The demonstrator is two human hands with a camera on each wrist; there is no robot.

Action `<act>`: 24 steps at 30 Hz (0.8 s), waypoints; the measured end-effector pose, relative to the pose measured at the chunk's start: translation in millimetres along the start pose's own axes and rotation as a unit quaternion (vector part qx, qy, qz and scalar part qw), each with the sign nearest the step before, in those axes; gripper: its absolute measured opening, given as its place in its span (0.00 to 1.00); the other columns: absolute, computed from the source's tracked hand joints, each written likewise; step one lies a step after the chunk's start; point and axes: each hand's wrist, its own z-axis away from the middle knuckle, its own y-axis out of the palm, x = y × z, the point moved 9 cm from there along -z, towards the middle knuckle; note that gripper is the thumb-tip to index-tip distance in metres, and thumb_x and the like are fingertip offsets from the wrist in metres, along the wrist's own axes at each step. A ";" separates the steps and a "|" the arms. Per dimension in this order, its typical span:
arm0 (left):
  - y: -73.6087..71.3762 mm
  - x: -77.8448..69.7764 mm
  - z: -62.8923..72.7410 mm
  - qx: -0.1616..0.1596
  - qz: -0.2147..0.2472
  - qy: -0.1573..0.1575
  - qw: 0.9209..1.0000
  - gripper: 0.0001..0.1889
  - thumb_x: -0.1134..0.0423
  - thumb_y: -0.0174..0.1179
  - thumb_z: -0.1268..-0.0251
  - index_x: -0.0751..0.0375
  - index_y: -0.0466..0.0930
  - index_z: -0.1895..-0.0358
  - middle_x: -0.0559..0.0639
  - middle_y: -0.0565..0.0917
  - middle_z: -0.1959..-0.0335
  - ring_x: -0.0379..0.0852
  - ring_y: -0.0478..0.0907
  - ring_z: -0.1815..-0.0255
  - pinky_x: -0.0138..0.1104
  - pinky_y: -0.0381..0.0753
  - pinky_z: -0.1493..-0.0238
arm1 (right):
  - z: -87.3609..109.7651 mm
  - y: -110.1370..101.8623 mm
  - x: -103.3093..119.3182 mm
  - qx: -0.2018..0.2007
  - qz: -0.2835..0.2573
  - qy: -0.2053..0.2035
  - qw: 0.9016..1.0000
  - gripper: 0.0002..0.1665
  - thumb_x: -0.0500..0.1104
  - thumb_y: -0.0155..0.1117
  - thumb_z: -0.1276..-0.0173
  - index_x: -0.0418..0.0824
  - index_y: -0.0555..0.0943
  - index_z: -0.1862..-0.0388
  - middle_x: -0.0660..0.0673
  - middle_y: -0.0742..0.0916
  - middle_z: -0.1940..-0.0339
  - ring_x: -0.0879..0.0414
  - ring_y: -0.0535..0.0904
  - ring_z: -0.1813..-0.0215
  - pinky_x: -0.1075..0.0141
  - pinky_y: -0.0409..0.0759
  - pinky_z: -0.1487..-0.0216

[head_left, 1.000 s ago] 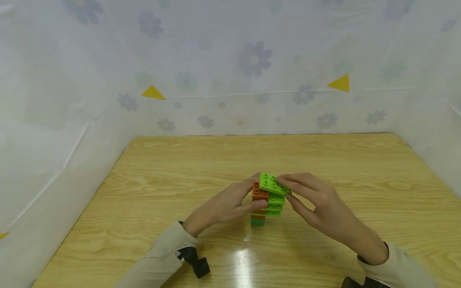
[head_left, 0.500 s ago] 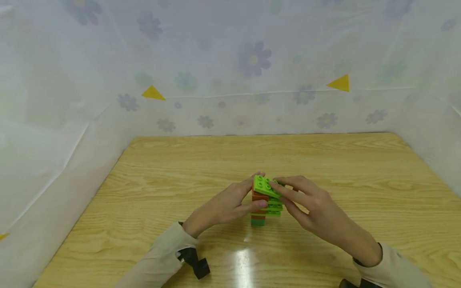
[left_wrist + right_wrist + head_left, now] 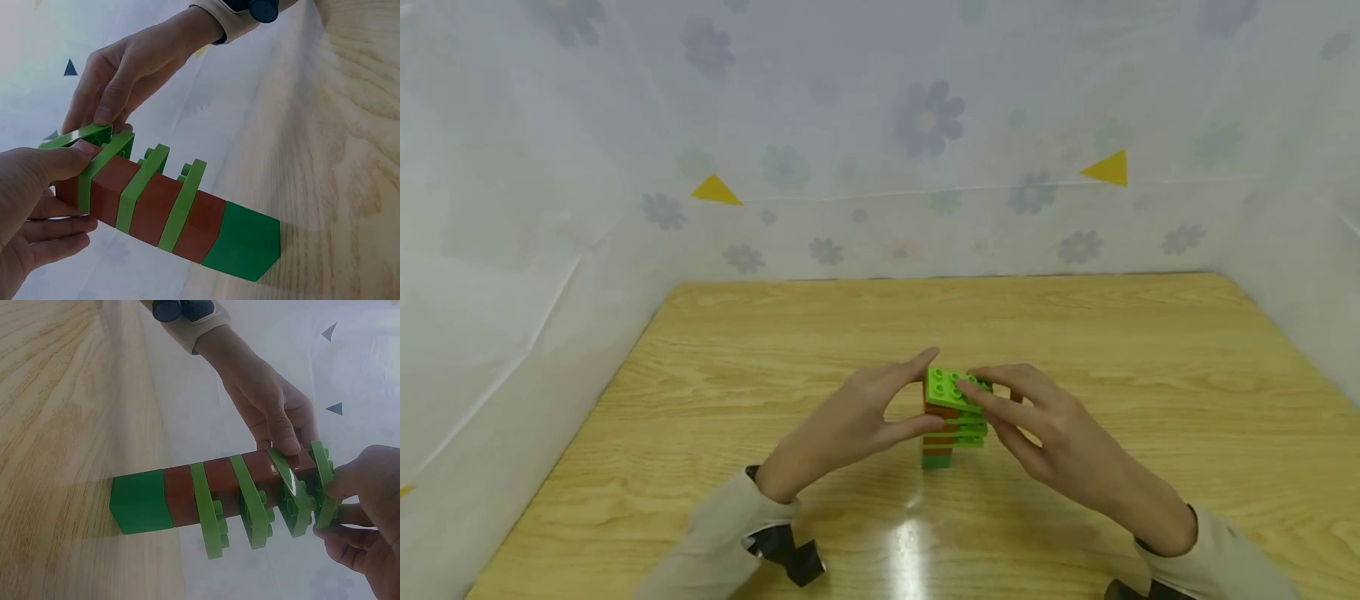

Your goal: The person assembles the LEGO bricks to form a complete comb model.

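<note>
A tower of toy building bricks (image 3: 157,205) stands upright on the wooden table, with a dark green block (image 3: 247,240) at its foot. Above that, brown bricks alternate with light green plates that jut out towards the right. My left hand (image 3: 842,417) holds the tower near its top, thumb on the front of the uppermost brown brick and fingers behind. With thumb and fingertips, my right hand (image 3: 1067,433) pinches the outer end of the topmost light green plate (image 3: 324,481). This plate lies over the brown brick, slightly tilted in the right wrist view.
The wooden table (image 3: 760,350) reaches back to a pale flowered curtain (image 3: 850,125), which also hangs at both sides. Two yellow triangles, a left one (image 3: 717,190) and a right one (image 3: 1108,169), mark the back curtain.
My right hand has brought the top green plate leftward and down onto the tower's uppermost brown brick. My left hand has drawn slightly to the left, its index finger now straighter.
</note>
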 end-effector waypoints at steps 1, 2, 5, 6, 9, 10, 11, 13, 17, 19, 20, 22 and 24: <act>2.1 0.6 -0.5 0.003 0.019 -0.003 1.000 0.38 0.61 0.67 0.39 0.69 0.59 0.28 0.58 0.82 0.45 0.46 0.80 0.45 0.34 0.77 0.42 | 0.6 0.4 -0.6 0.006 0.001 0.005 1.000 0.24 0.48 0.43 0.21 0.40 0.76 0.36 0.38 0.80 0.46 0.52 0.76 0.53 0.76 0.72 0.67; 3.8 1.5 -0.9 0.005 0.036 -0.008 0.999 0.38 0.62 0.67 0.39 0.70 0.59 0.28 0.58 0.83 0.47 0.46 0.81 0.47 0.33 0.77 0.43 | 1.2 0.9 -1.1 0.012 0.002 0.010 1.000 0.24 0.49 0.42 0.21 0.40 0.76 0.36 0.38 0.80 0.46 0.52 0.76 0.53 0.75 0.72 0.67; 4.9 2.3 -1.1 -0.002 0.064 -0.007 0.998 0.39 0.65 0.67 0.40 0.69 0.59 0.28 0.57 0.85 0.51 0.45 0.82 0.50 0.32 0.79 0.46 | 1.8 1.6 -1.0 0.022 0.009 0.013 1.000 0.24 0.49 0.41 0.21 0.40 0.76 0.36 0.38 0.79 0.45 0.52 0.75 0.52 0.75 0.73 0.67; 4.4 1.3 -0.7 -0.005 0.058 0.002 0.998 0.39 0.65 0.68 0.40 0.69 0.58 0.28 0.57 0.84 0.50 0.45 0.82 0.50 0.31 0.79 0.46 | 1.9 1.7 -0.8 0.024 0.011 0.012 1.000 0.24 0.49 0.41 0.21 0.40 0.76 0.36 0.38 0.79 0.46 0.51 0.76 0.52 0.74 0.73 0.67; -1.1 -7.8 0.3 -0.031 -0.016 0.060 0.998 0.38 0.62 0.68 0.40 0.69 0.60 0.29 0.59 0.81 0.45 0.47 0.80 0.46 0.31 0.77 0.44 | 1.4 1.8 0.0 0.026 0.020 0.008 0.999 0.24 0.48 0.40 0.20 0.40 0.76 0.36 0.38 0.79 0.46 0.52 0.76 0.52 0.73 0.74 0.67; -3.3 -12.2 0.8 -0.043 -0.048 0.085 0.994 0.37 0.61 0.68 0.40 0.69 0.62 0.30 0.59 0.79 0.42 0.47 0.80 0.45 0.31 0.77 0.44 | 1.2 1.8 0.4 0.025 0.021 0.004 0.999 0.24 0.48 0.40 0.20 0.40 0.76 0.36 0.38 0.79 0.46 0.52 0.76 0.53 0.72 0.74 0.67; -5.6 -16.6 1.7 -0.057 -0.078 0.110 0.989 0.35 0.60 0.68 0.39 0.70 0.64 0.32 0.60 0.77 0.40 0.48 0.79 0.45 0.31 0.77 0.44 | 1.2 1.7 0.7 0.023 0.022 0.001 0.999 0.24 0.47 0.41 0.20 0.40 0.76 0.36 0.38 0.79 0.46 0.51 0.76 0.53 0.72 0.75 0.67; -9.5 -26.4 3.9 -0.086 -0.129 0.162 0.975 0.31 0.60 0.66 0.38 0.70 0.68 0.35 0.61 0.76 0.40 0.50 0.78 0.44 0.33 0.77 0.43 | 1.0 1.4 1.4 0.020 0.023 -0.004 1.000 0.23 0.47 0.41 0.20 0.40 0.76 0.36 0.38 0.79 0.47 0.52 0.76 0.54 0.72 0.75 0.67; -10.7 -37.7 8.7 -0.117 -0.168 0.230 0.951 0.24 0.61 0.62 0.38 0.73 0.75 0.42 0.63 0.79 0.43 0.53 0.78 0.43 0.36 0.77 0.42 | 0.9 0.7 1.4 0.017 0.022 -0.005 1.000 0.23 0.47 0.42 0.20 0.41 0.75 0.35 0.38 0.80 0.47 0.52 0.76 0.55 0.72 0.74 0.67; -10.2 -38.9 10.3 -0.121 -0.168 0.242 0.948 0.23 0.62 0.61 0.38 0.73 0.76 0.44 0.64 0.80 0.44 0.54 0.78 0.43 0.36 0.77 0.41 | 0.7 0.5 0.9 0.018 0.022 -0.003 1.000 0.23 0.47 0.42 0.20 0.41 0.75 0.35 0.38 0.80 0.47 0.53 0.75 0.56 0.72 0.73 0.67; -10.2 -38.8 10.7 -0.122 -0.167 0.242 0.948 0.22 0.62 0.60 0.38 0.73 0.76 0.44 0.65 0.80 0.45 0.54 0.78 0.42 0.36 0.77 0.41 | 0.4 0.5 0.8 0.018 0.023 -0.003 1.000 0.23 0.47 0.42 0.20 0.41 0.75 0.35 0.38 0.80 0.47 0.53 0.75 0.56 0.71 0.73 0.66; -10.7 -37.7 12.0 -0.124 -0.158 0.240 0.950 0.21 0.63 0.59 0.38 0.73 0.77 0.45 0.65 0.81 0.45 0.54 0.78 0.43 0.36 0.77 0.42 | -0.3 -0.1 1.2 0.018 0.028 -0.004 0.999 0.23 0.47 0.41 0.20 0.41 0.76 0.36 0.38 0.80 0.46 0.55 0.75 0.57 0.71 0.73 0.65; -11.9 -36.5 13.9 -0.128 -0.150 0.239 0.951 0.20 0.64 0.57 0.38 0.73 0.77 0.45 0.65 0.81 0.46 0.55 0.79 0.44 0.37 0.78 0.43 | -1.7 -1.9 2.3 0.012 0.030 -0.009 0.999 0.23 0.46 0.42 0.20 0.39 0.77 0.37 0.38 0.80 0.45 0.54 0.75 0.57 0.71 0.73 0.65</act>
